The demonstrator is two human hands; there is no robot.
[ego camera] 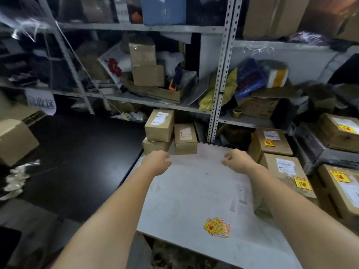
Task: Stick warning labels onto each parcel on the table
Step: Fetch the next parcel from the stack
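Note:
Both my arms stretch out over the white table (194, 195). My left hand (156, 162) hovers near the far left corner with loosely curled fingers, holding nothing, just short of a low cardboard parcel (155, 146). A taller parcel (159, 125) with a white shipping label sits on top of it, and another parcel (185, 138) stands beside them. My right hand (236, 161) hangs above the far right part of the table, fingers relaxed and empty. A small pile of yellow-and-red warning labels (217, 227) lies near the table's front edge.
Right of the table, several cardboard parcels carry yellow warning labels, such as one box (274, 141) and another (289, 173). Metal shelving (220, 90) crammed with boxes and bags rises behind. Dark floor and a loose box (15, 140) lie to the left.

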